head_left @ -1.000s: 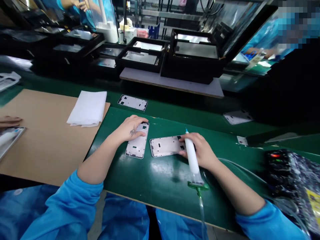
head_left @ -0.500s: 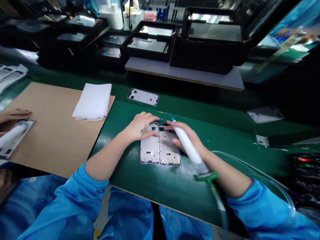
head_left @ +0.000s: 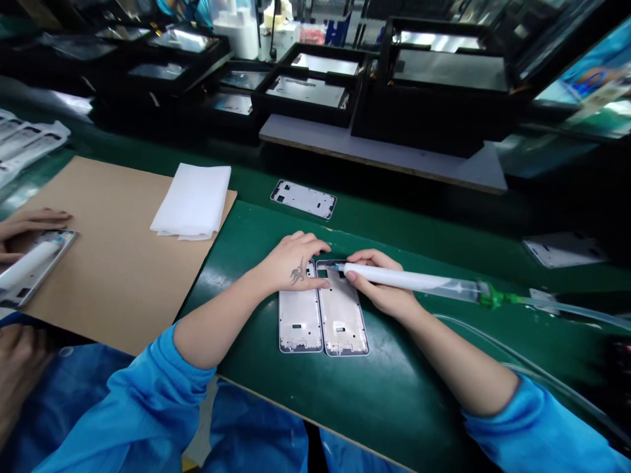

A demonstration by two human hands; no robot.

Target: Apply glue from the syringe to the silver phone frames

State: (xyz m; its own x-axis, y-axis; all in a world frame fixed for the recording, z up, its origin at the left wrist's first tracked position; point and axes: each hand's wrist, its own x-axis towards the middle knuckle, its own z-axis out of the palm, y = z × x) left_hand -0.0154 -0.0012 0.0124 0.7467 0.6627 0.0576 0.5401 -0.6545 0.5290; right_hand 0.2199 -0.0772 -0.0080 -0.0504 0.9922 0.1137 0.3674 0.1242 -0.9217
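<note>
While my right hand is closed around a white dispensing syringe, its thumb and fingers pinching the barrel close to the front, my left hand lies spread over the upper end of one phone frame. Thumb and forefinger of that left hand stand well apart, palm down, gripping nothing that I can see; the thumb reaches across to the neighbouring phone frame. These two frames lie flat, side by side with their long edges together, on the green work surface.

I have the syringe almost level, its blue tip pointing left over the upper end of the right-hand frame; whether it touches the metal I cannot tell. At the syringe's back end sits a green fitting, from which a clear tube runs off to the right.

Beyond my hands lies a third phone frame, and another pale plate rests far to the right. On my left, a folded white sheet sits on a brown board, and near that board's left edge a co-worker's hand is beside another white syringe. Black trays stand at the back.
</note>
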